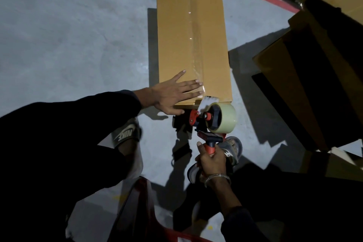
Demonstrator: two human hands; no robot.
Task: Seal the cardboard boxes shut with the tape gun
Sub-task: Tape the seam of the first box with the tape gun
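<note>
Pressing taped box [193, 41]: left hand [172, 95] fingers spread; right hand [213, 160] clamped on tape gun [212, 120].

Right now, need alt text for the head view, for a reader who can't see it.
A person's left hand presses flat on the near end of a long cardboard box on the floor, taped clear along its centre seam. Their right hand holds a tape gun by its handle at the box's near edge.

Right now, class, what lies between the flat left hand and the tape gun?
In the head view, only the cardboard box's near edge separates left hand from tape gun.
</note>
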